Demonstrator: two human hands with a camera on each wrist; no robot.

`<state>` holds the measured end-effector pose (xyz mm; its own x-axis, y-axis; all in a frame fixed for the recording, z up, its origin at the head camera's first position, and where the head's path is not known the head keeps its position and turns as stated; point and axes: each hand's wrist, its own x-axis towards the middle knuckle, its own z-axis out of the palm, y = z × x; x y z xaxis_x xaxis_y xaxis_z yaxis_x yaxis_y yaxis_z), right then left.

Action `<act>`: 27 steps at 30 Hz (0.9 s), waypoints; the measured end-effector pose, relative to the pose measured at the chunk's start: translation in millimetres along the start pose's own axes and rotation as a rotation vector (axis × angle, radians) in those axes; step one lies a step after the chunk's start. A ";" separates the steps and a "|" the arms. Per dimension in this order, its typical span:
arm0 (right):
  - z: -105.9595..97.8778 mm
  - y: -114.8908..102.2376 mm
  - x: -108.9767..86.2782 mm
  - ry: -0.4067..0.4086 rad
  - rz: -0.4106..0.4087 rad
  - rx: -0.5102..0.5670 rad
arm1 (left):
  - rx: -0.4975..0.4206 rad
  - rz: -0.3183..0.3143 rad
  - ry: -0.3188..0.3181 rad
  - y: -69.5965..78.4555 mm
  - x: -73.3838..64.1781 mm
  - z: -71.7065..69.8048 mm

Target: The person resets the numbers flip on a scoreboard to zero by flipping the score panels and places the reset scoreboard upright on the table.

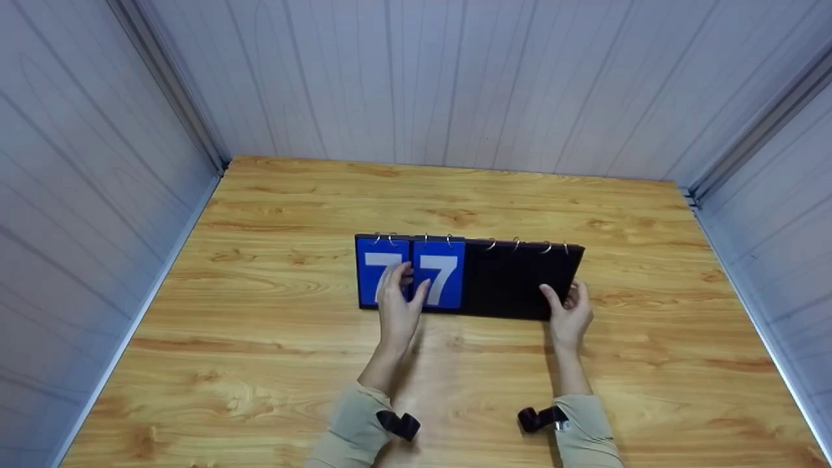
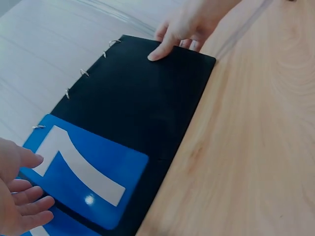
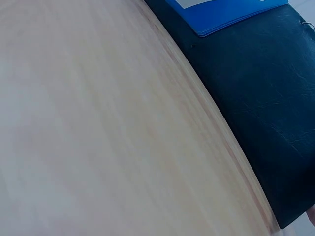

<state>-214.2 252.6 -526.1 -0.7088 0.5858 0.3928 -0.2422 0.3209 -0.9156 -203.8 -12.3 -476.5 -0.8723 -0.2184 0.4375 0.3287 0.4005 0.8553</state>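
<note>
A black flip scoreboard (image 1: pixel 504 283) stands tilted back on the table, metal rings along its top edge. Two blue cards hang on its left half, each with a white 7: the inner card (image 1: pixel 448 286) and the outer card (image 1: pixel 367 286), which is partly hidden by fingers. The right half shows bare black. My left hand (image 1: pixel 398 315) is in front of the two cards, thumb and fingers spread apart with nothing between them. At the right end, my right hand (image 1: pixel 571 325) grips the scoreboard's side edge, thumb on the front and fingers behind.
The scoreboard stands on a wood-grain table (image 1: pixel 273 364). Pale panel walls (image 1: pixel 416 84) enclose the table at the back, left and right. Black straps (image 1: pixel 398 424) are around both sleeved wrists.
</note>
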 end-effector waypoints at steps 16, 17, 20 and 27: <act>-1.5 -25.7 -4.8 -0.022 0.019 0.021 | 0.010 -0.207 -0.023 -2.9 13.1 -0.8; -1.7 -29.0 -5.8 -0.026 0.020 0.022 | 0.014 -0.218 -0.031 -2.0 13.7 -1.8; -2.4 -31.2 -6.3 -0.036 0.024 0.029 | 0.030 -0.230 -0.046 0.8 14.9 -4.8; -3.0 -31.0 -5.6 -0.041 0.018 0.038 | 0.194 -0.143 -0.046 8.6 13.8 -12.7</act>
<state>-200.8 241.7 -499.7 -0.7400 0.5599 0.3727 -0.2533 0.2813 -0.9256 -208.4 -23.1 -459.6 -0.9222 -0.2460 0.2983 0.1283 0.5331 0.8363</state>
